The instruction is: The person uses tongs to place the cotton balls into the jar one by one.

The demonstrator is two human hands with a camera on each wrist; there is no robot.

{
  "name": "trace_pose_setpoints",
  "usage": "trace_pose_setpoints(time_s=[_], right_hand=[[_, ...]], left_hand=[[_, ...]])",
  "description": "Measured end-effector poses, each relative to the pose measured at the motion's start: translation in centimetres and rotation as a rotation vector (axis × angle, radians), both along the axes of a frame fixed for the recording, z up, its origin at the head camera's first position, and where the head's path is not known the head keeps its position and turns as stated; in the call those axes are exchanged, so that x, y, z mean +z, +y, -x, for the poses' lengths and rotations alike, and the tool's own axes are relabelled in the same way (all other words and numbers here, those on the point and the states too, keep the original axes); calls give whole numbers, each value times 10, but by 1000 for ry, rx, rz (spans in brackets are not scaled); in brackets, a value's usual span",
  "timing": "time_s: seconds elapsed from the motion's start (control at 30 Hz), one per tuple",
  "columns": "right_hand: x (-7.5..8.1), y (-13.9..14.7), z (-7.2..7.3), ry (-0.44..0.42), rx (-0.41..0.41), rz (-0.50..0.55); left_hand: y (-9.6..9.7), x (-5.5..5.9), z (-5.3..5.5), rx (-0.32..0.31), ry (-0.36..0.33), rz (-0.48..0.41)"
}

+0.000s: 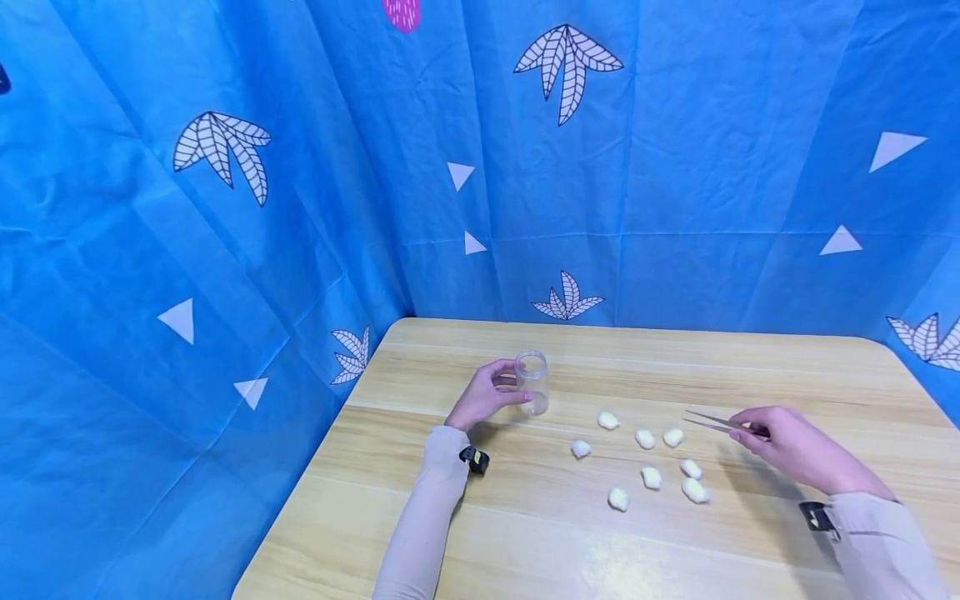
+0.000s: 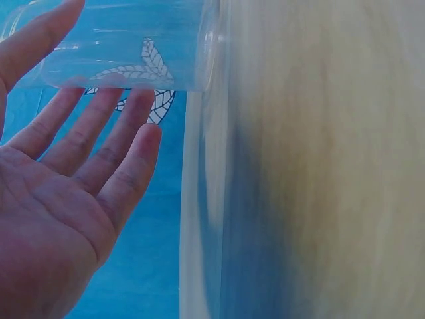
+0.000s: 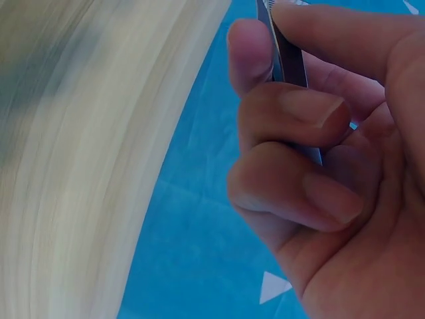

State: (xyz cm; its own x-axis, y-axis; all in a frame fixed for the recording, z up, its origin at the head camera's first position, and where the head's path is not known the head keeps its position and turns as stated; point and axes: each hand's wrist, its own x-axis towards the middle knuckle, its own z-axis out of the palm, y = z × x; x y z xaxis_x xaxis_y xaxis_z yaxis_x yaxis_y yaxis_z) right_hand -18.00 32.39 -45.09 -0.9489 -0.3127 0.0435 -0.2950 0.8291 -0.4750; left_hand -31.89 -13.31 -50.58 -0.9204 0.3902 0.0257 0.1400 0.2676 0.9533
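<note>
My left hand (image 1: pixel 482 400) holds a clear plastic jar (image 1: pixel 534 383), thumb on the near side and fingers on the far side. The jar is upright on the table, its open rim facing up. From the left wrist, the thumb and fingertips (image 2: pixel 138 106) meet the clear wall. Over the table's right side, my right hand (image 1: pixel 795 446) pinches metal tweezers (image 1: pixel 708 419), whose two tips point left and stand apart with nothing between them. The right wrist view shows the fingers curled round the tweezers' dark shaft (image 3: pixel 289 60). Several white cotton balls (image 1: pixel 651 477) lie scattered between the hands.
The wooden table (image 1: pixel 540 550) has rounded far corners. A blue patterned curtain (image 1: pixel 697 167) hangs behind it and along its left side. One cotton ball (image 1: pixel 581 448) lies closest to the jar; another (image 1: pixel 673 437) is closest to the tweezers' tips.
</note>
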Motion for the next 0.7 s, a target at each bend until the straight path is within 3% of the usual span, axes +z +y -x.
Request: trace_pose_setpoints(time_s=[0.7], right_hand=[[-11, -11, 4, -82, 35, 16]], left_hand=[[1, -2, 4, -3, 5, 1]])
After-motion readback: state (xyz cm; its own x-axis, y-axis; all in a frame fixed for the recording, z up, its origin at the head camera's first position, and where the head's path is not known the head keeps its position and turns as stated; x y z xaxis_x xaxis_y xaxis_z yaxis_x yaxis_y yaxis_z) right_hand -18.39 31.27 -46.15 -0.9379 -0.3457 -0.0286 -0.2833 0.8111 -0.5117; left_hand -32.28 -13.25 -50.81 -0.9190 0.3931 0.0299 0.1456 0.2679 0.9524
